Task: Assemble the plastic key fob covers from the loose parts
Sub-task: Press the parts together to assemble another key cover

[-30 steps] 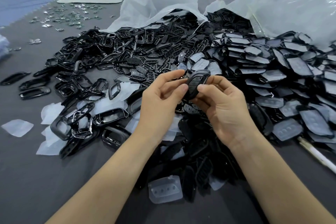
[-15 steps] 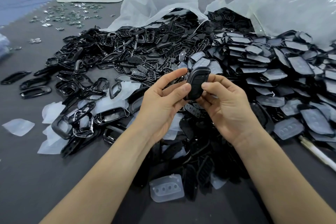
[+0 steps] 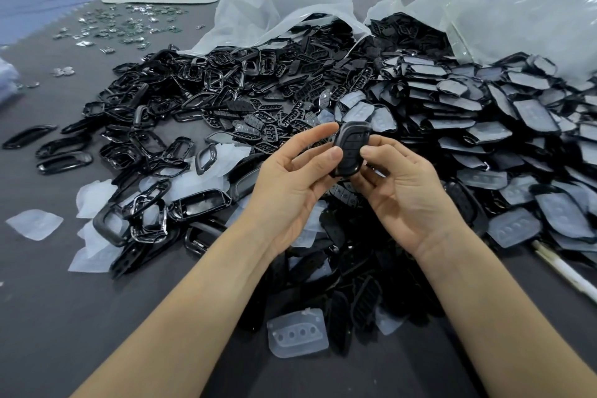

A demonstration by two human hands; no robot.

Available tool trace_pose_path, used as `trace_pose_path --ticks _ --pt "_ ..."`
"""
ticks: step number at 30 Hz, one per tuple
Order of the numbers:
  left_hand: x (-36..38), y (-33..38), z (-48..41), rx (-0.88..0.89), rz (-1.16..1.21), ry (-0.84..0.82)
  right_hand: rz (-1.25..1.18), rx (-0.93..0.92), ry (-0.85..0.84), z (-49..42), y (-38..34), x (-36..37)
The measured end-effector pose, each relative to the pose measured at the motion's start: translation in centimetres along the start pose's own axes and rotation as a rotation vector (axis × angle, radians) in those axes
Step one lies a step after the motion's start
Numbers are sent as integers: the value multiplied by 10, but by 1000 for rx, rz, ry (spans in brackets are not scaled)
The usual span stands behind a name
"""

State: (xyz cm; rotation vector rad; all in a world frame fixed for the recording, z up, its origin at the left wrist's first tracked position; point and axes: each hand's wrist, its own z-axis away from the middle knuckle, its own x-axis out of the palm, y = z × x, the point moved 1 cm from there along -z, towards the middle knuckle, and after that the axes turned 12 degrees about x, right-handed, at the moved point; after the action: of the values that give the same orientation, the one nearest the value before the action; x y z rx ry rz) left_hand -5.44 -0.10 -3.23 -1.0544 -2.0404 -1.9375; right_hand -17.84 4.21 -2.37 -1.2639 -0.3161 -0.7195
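Note:
A black key fob cover [image 3: 350,145] with buttons facing me is held upright between both hands above the parts heap. My left hand [image 3: 295,186] pinches its left edge with thumb and forefinger. My right hand [image 3: 402,186] presses its thumb on the cover's right side, with fingers curled behind it. Black frames [image 3: 155,203] lie at the left, black button pads [image 3: 268,126] in the middle, and film-backed shells [image 3: 484,126] at the right.
Two clear plastic bags [image 3: 281,10] spill parts at the back. A translucent button membrane [image 3: 297,333] lies near the front. Small metal pieces [image 3: 126,26] are scattered far left on the grey table [image 3: 48,317]. A white stick [image 3: 565,271] lies at the right.
Both hands have turned the cover so its button face points toward me, and raised it slightly. The left forefinger has stretched out along the cover's top.

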Motion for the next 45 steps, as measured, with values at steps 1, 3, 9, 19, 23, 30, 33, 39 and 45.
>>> trace_pose_path --ticks 1,3,9,19,23,30,33,39,45 --pt "0 0 0 1 2 -1 -9 6 0 0 0 0" --pt "1 0 0 -3 3 2 -21 20 3 0 0 0" --pt "-1 -2 0 -42 -44 42 136 13 14 0 4 -1" --pt "-4 -3 0 -81 -59 49 250 1 -19 0 7 -1" --pt "-2 -4 0 -24 -109 81 363 -32 -40 1 3 -4" --pt "0 -5 2 -42 -220 74 435 -80 -8 -1 6 -6" --pt "0 -4 1 -53 -191 74 399 -83 -37 0 6 -6" --pt "-2 -7 -1 -70 -87 76 297 -31 -80 -1 7 -4" --pt "-3 -8 -1 9 -112 67 211 53 -75 -2 5 -5"
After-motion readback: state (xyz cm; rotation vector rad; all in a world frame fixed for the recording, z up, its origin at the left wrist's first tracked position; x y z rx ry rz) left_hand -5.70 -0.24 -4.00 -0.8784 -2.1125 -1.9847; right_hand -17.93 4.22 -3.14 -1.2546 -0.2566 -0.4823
